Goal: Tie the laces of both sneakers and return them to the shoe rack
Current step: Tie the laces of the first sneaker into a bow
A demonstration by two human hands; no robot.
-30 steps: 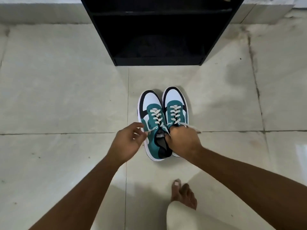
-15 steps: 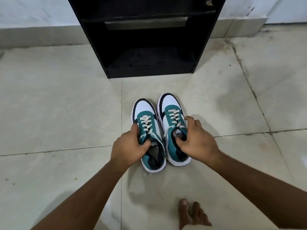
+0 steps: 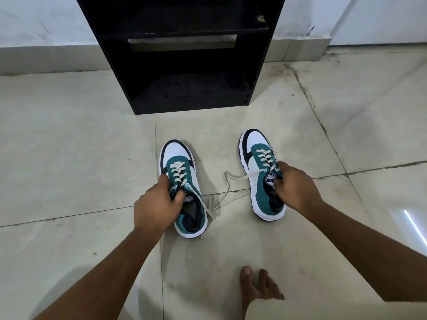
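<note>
Two teal, white and black sneakers are over the tiled floor, toes pointing toward the rack. My left hand grips the left sneaker at its tongue and collar. My right hand grips the right sneaker the same way. The two shoes are well apart. Their cream laces hang loose and untied, trailing on the floor between them. The black shoe rack stands straight ahead against the wall, its low shelves open and dark.
My bare foot rests on the floor at the lower right, beside a pale trouser leg. Pale tiles with dark grout lines spread all around. A white wall with a grey skirting runs behind the rack.
Both hands went from the laces to gripping a sneaker each. The shoes, side by side before, have been drawn apart, the right one farther right. The view has moved closer to the rack.
</note>
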